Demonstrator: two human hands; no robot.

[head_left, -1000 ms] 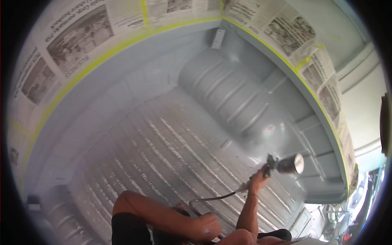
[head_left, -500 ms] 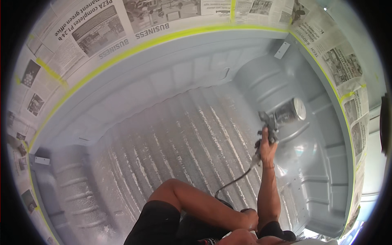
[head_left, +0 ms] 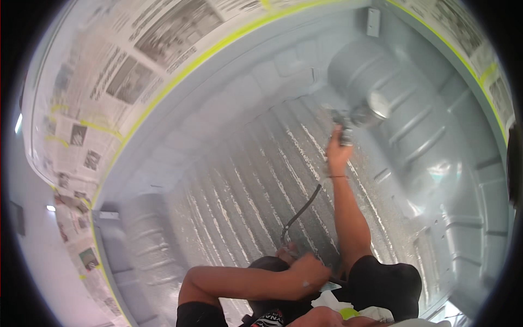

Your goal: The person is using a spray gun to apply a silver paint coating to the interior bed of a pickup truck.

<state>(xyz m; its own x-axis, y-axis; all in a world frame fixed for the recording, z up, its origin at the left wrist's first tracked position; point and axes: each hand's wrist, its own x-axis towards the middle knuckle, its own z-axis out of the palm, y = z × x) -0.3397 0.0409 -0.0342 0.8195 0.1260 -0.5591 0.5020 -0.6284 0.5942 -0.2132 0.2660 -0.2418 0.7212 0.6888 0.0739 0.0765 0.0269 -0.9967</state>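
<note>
My right hand (head_left: 339, 154) reaches out over the ribbed floor (head_left: 256, 191) of a grey pickup truck bed, its fingers wrapped round a spray gun (head_left: 342, 119). The gun's metallic cup (head_left: 370, 110) points to the right, near the rounded wheel arch (head_left: 365, 71). A dark hose (head_left: 302, 209) hangs behind the gun and curves down toward my body. Close to my chest, my left hand (head_left: 310, 271) is closed on the hose, with the forearm lying across the front. Pale streaks run along the floor ribs.
Newspaper sheets (head_left: 131, 76) cover the bed's outer rim, edged with yellow tape (head_left: 180, 76). A second wheel arch (head_left: 147, 234) bulges at the left. Grey side walls (head_left: 218, 98) enclose the floor. White material with a yellow-green patch (head_left: 348, 313) shows by my body.
My right hand has carried the spray gun up and slightly left. My left hand has risen and shifted left to the hose. The whole view has tilted, showing more at the left.
</note>
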